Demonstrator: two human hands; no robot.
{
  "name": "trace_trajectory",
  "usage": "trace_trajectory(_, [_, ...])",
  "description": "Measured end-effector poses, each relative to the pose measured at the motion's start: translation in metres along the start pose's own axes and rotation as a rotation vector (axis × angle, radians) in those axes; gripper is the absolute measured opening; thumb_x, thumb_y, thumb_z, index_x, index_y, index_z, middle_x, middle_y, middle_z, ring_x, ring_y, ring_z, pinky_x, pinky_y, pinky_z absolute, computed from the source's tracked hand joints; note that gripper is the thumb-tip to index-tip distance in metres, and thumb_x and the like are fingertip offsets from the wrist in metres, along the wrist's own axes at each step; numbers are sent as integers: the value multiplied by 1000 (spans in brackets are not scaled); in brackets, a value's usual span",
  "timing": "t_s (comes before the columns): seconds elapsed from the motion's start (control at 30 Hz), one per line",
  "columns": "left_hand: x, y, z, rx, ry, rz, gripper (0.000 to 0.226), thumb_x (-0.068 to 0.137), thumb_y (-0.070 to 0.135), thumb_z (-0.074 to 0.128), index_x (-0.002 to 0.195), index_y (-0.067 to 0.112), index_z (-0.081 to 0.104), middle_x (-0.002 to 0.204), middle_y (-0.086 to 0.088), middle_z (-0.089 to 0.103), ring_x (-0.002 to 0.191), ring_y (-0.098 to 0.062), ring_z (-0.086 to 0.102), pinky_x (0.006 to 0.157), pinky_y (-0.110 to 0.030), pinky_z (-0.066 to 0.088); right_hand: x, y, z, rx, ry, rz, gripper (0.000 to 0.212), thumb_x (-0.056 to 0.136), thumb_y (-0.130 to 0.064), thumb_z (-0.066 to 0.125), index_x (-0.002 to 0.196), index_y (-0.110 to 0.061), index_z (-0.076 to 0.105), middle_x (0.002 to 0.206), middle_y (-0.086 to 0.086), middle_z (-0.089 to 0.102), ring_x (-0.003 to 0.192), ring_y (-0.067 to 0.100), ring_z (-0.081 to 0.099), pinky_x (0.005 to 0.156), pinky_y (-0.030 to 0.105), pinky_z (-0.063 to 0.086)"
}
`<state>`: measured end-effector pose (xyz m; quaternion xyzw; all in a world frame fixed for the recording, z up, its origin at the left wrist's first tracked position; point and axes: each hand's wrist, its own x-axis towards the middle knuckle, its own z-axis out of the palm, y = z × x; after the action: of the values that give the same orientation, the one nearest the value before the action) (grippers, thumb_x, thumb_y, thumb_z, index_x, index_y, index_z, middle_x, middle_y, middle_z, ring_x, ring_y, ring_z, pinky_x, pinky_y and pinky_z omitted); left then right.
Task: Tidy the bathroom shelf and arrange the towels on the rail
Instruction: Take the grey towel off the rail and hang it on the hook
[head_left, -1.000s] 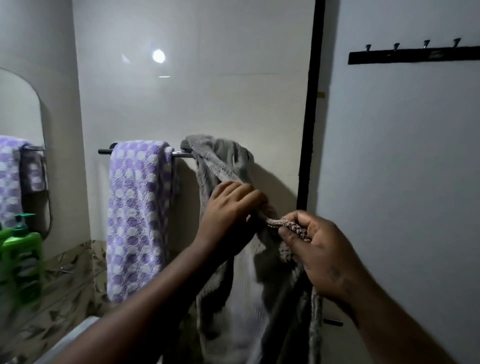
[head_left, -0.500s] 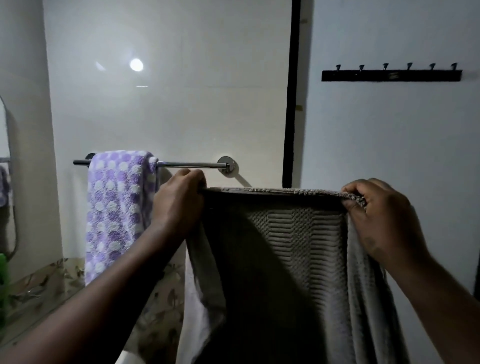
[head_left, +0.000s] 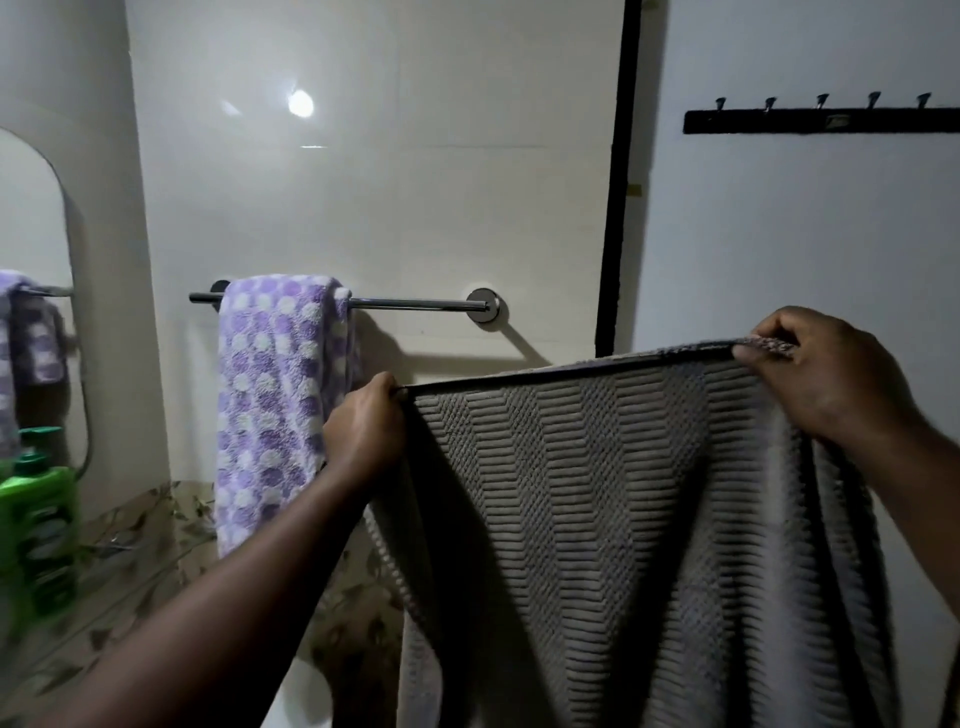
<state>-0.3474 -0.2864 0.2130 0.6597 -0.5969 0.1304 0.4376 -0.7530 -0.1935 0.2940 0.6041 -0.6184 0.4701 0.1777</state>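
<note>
A grey ribbed towel (head_left: 613, 519) hangs spread out in front of me, off the rail. My left hand (head_left: 363, 431) pinches its top left corner and my right hand (head_left: 826, 374) pinches its top right corner, which sits higher. The chrome towel rail (head_left: 415, 303) runs along the cream wall behind, its right half bare. A purple towel with white dots (head_left: 275, 395) is draped over the rail's left part.
A green pump bottle (head_left: 39, 525) stands at the left edge beside an arched mirror (head_left: 31, 249). A black rack of hooks (head_left: 821, 120) is mounted on the right wall. A black vertical strip (head_left: 618, 176) divides the two walls. Leaf-patterned tiles (head_left: 156, 535) run below.
The grey towel came off the rail and is stretched flat between both hands. Since half a second ago it has shifted right and my right hand has risen.
</note>
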Motion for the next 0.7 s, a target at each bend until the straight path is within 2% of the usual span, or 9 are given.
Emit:
trace_trajectory(0.13, [1,-16,2,18,17,73,27,101,46,50,94,21,56,101,-13,73,91,-40,68,62,-36,41,7,19,-10,47,-240,-31,32,67,-41,91,73,-22,66,77,-2,71,76,24,64,69,36,45])
trace_trajectory(0.2, [5,-24,0,23,3,113,32,100,53,49,96,24,61,101,-12,74,92,-40,69,62,-35,41,10,33,-9,70,-299,-43,28,70,-34,91,71,-22,66,73,-2,70,73,21,64,69,35,46])
trace_trajectory(0.33, [17,-34,-6,2,-61,140,36,98,60,51,98,28,68,97,-11,75,91,-38,70,64,-36,47,9,66,1,148,-246,28,17,86,-25,79,73,-21,68,72,3,70,68,24,61,66,35,44])
trace_trajectory(0.4, [21,-31,-8,-143,-122,160,34,98,54,56,97,23,71,89,-10,75,88,-33,71,69,-39,52,4,72,13,321,-265,145,16,92,-16,73,77,-15,70,75,9,69,68,26,59,70,36,46])
trace_trajectory(0.5, [29,-20,-12,-324,-86,207,26,99,41,61,93,20,75,78,-2,72,80,-26,70,68,-37,50,-2,67,30,704,-286,354,12,100,-5,58,99,-3,69,86,13,68,74,24,63,71,34,54])
trace_trajectory(0.53, [33,-17,-14,-355,-68,210,25,99,39,62,94,20,76,77,-1,72,78,-25,69,69,-38,52,-2,64,32,836,-301,411,15,102,-4,54,102,-4,69,88,12,69,73,21,66,68,31,57])
trace_trajectory(0.6, [42,-18,-20,-357,-70,194,26,99,41,63,93,19,76,74,-1,71,72,-23,66,69,-40,53,-2,60,34,994,-340,439,16,102,-11,55,95,-12,70,85,7,72,69,15,69,62,25,60])
trace_trajectory(0.7, [50,-26,-27,-281,-155,168,33,97,50,61,86,22,74,66,2,66,66,-21,61,64,-34,49,-1,62,29,817,-409,254,20,84,-31,76,81,-12,71,78,4,73,68,11,67,63,22,56])
